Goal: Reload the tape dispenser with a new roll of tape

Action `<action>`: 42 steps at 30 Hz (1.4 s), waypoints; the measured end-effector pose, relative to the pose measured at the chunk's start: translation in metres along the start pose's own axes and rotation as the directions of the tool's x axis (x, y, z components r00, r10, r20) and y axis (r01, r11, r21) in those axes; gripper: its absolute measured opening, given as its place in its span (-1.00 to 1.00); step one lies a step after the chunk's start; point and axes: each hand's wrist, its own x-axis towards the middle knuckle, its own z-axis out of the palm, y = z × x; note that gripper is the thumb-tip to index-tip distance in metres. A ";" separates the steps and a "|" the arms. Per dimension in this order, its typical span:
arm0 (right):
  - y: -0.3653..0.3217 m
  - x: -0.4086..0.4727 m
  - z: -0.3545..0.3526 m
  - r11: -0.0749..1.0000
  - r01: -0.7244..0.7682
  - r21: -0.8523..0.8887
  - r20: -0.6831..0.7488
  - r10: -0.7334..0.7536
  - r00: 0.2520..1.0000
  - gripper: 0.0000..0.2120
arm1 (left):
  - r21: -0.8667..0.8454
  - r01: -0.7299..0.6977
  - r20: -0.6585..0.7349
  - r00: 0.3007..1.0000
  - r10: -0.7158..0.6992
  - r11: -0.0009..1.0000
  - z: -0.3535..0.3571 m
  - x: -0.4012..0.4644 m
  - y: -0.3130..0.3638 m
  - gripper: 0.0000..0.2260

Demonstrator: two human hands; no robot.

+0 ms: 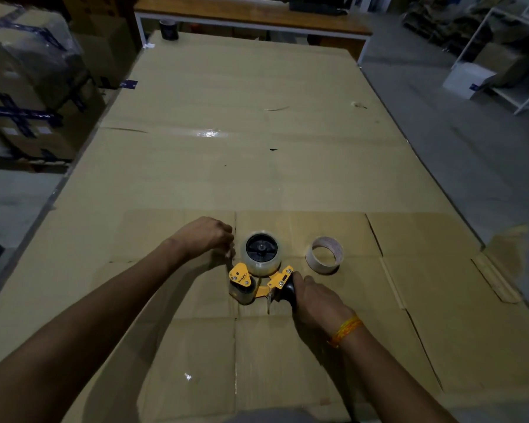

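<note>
A yellow tape dispenser [258,280] lies flat on the cardboard-covered table [257,166], close to me. A clear roll of tape [261,254] sits on its black hub. My right hand [316,300] is wrapped around the dispenser's black handle. My left hand [206,235] is closed just left of the roll, its fingers pinched at what looks like the tape's loose end; the strip itself is hard to make out. An empty cardboard tape core [325,254] stands on the table to the right of the dispenser, apart from it.
Stacked, wrapped boxes [28,87] stand off the table's left side. A dark roll [168,29] sits at the table's far left corner. A wooden bench [251,13] runs behind the table, and white shelving [507,62] stands at the right.
</note>
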 end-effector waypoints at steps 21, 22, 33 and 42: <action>-0.005 -0.003 0.002 0.971 0.231 0.063 -0.349 -0.195 0.917 -0.21 | -0.511 0.361 -0.183 0.841 -0.509 0.780 0.036 -0.039 0.022 -0.82; -0.006 -0.004 0.001 0.971 0.228 0.077 -0.358 -0.187 0.915 -0.21 | -0.549 0.376 -0.173 0.823 -0.541 0.747 0.037 -0.039 0.022 -0.85; -0.015 -0.003 -0.003 0.968 0.225 0.112 -0.486 -0.145 0.862 -0.33 | -0.802 0.459 0.004 0.644 -0.765 0.382 0.039 -0.040 0.027 -0.95; -0.022 -0.008 -0.003 0.854 0.118 0.507 -0.320 0.060 0.945 -0.19 | -0.893 0.404 0.093 0.597 -0.797 0.198 0.051 -0.046 0.025 -0.81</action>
